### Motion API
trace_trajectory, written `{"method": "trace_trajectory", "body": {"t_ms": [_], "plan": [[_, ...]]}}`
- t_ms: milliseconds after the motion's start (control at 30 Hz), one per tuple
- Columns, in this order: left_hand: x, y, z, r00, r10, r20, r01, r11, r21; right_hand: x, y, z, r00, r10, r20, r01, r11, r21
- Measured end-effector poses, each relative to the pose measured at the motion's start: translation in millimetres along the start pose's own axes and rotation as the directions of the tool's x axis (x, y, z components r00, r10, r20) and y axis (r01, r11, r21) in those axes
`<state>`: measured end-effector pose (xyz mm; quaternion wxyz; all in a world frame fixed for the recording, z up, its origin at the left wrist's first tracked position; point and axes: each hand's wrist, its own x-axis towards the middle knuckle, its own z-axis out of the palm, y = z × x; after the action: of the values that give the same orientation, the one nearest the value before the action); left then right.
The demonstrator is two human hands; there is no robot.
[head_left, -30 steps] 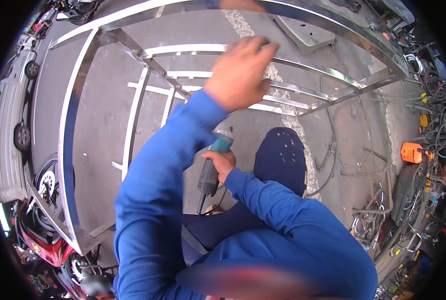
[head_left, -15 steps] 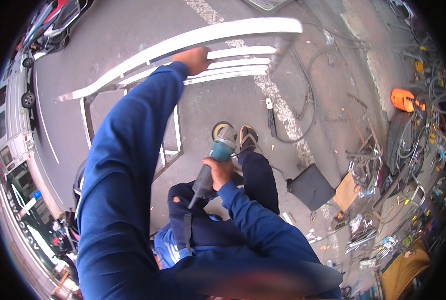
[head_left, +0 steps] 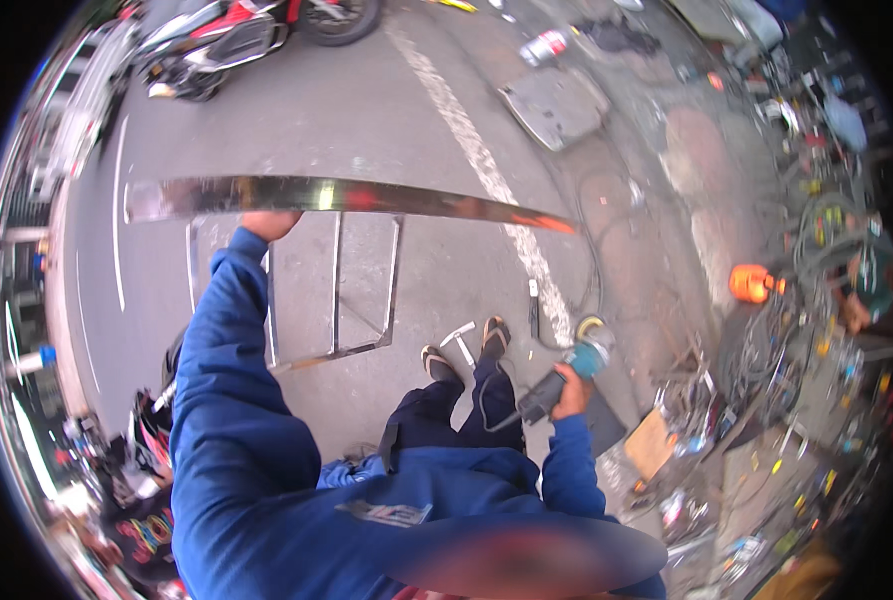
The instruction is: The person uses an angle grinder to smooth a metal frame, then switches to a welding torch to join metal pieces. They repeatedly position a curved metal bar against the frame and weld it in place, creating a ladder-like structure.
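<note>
My left hand (head_left: 271, 224) is closed on a long, shiny metal frame (head_left: 336, 195), gripping it below its upper edge; a broad polished side shows. Beneath it, a thin-barred metal frame (head_left: 336, 285) reaches down to the pavement; whether the two are joined I cannot tell. My right hand (head_left: 570, 391) is wrapped round the body of a teal and grey angle grinder (head_left: 588, 358), out to my right, with its yellowish disc pointing away from me. On the pavement by my feet lies a hammer (head_left: 460, 341).
A red motorcycle (head_left: 231, 38) stands at the far left. A grey board (head_left: 556, 107) lies beyond the white road line. An orange container (head_left: 754, 283), a brown board (head_left: 649, 443) and cables (head_left: 751, 350) clutter the right side. A black-handled tool (head_left: 534, 309) lies ahead.
The shiny frame has turned; its slats no longer show. My right hand has carried the grinder rightward, away from my lap. My legs have straightened from a crouch, and the view has shifted.
</note>
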<state>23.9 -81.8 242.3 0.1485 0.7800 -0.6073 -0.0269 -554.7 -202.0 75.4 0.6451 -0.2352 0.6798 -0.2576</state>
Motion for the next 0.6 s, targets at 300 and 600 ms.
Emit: {"method": "trace_trajectory", "body": {"t_ms": [300, 600], "plan": [[-56, 3, -75, 0.625, -0.628, -0.464, 0.442, 0.774, -0.453, -28, -93, -32, 0.98, -0.177, 0.092, 0.173, 0.984, 0.049], [-31, -37, -84, 0.48, -0.688, -0.545, 0.426, 0.726, -0.541, -16, -109, -7, 0.972, -0.095, 0.217, 0.088, 0.995, 0.038]]}}
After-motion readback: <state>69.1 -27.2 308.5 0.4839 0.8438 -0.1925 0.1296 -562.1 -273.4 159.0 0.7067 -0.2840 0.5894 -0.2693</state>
